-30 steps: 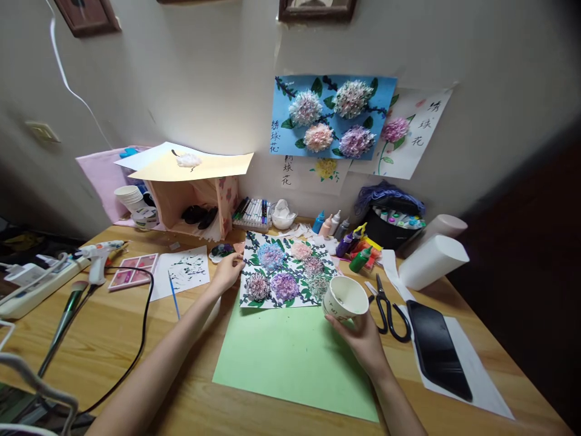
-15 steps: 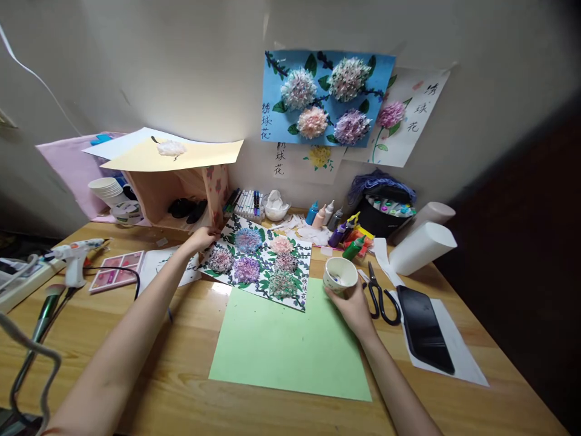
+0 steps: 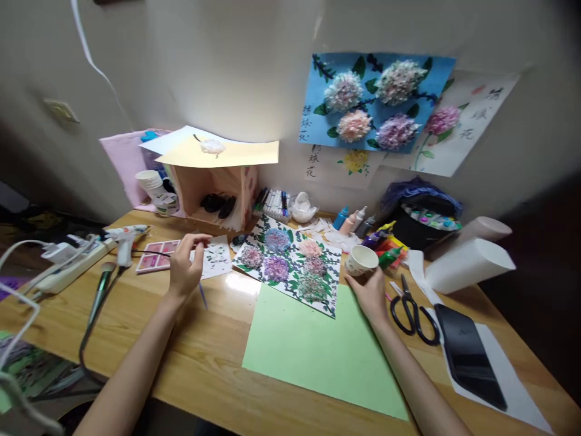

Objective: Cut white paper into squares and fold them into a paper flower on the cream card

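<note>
At desk centre: right hand [image 3: 370, 290] gripping paper cup [image 3: 362, 260], fingers wrapped around its base, beside right edge of flower collage [image 3: 290, 263]. Left hand [image 3: 185, 266] hovering over spattered sheet [image 3: 216, 256], fingers loosely curled, grasp indeterminate. Green paper [image 3: 318, 351] lying below collage; bare wood showing between forearms.

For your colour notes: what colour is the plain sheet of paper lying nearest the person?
Light green: the plain sheet, clearest in the head view.
</note>
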The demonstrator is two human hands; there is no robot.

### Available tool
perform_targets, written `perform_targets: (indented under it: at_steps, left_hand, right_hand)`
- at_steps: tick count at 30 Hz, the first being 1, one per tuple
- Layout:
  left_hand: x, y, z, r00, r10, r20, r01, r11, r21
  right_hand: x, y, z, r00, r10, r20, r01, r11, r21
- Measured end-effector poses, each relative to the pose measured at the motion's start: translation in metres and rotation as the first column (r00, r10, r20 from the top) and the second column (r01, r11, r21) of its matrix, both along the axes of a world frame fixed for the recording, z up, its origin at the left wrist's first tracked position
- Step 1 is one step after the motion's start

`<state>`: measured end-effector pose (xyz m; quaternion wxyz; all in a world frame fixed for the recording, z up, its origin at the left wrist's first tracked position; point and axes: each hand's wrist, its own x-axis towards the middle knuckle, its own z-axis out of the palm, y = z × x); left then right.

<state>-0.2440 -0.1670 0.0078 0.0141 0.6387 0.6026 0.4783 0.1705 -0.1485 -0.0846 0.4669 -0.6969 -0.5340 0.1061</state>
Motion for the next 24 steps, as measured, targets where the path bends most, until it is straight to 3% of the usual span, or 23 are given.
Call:
perform_targets:
  at_steps: [2,5,7,9,12,14,17,19,24]
  left_hand:
    - [-0.019,-0.02,-0.008,0.979,0.201,0.012,-0.2,0.964,0.177]
    - [-0.052,-0.035,-0.018,0.861,0.499,0.096,-0.503,0.811,0.298]
    - [-0.076,-0.038,-0.02,0.749,0.65,0.13,-0.66,0.715,0.23]
    - [-0.101,-0.036,-0.019,0.674,0.736,0.062,-0.738,0.671,0.068]
    - [-0.139,-0.026,-0.017,0.704,0.688,-0.176,-0.707,0.653,-0.272]
    - [-0.16,-0.017,-0.018,0.745,0.608,-0.276,-0.652,0.576,-0.493]
    - [-0.18,-0.005,-0.02,0.77,0.571,-0.283,-0.613,0.54,-0.578]
    - [-0.186,-0.003,-0.019,0.788,0.551,-0.274,-0.589,0.549,-0.593]
    - [-0.175,-0.018,0.004,0.83,0.5,-0.248,-0.543,0.622,-0.564]
  right_hand:
    - [-0.009,-0.022,0.005,0.988,-0.088,0.125,0.079,0.994,0.074]
    - [-0.038,-0.059,0.018,0.968,-0.112,0.224,0.054,0.967,0.25]
    - [-0.067,-0.079,0.028,0.98,0.028,0.198,-0.091,0.945,0.316]
    - [-0.101,-0.09,0.036,0.968,0.194,0.161,-0.24,0.906,0.348]
    - [-0.154,-0.093,0.046,0.848,0.512,0.136,-0.526,0.781,0.336]
    - [-0.188,-0.09,0.054,0.744,0.655,0.132,-0.656,0.679,0.328]
    - [-0.232,-0.086,0.067,0.608,0.787,0.103,-0.77,0.553,0.318]
    - [-0.253,-0.085,0.074,0.544,0.836,0.069,-0.804,0.496,0.328]
    - [-0.273,-0.085,0.083,0.473,0.881,-0.008,-0.84,0.454,0.299]
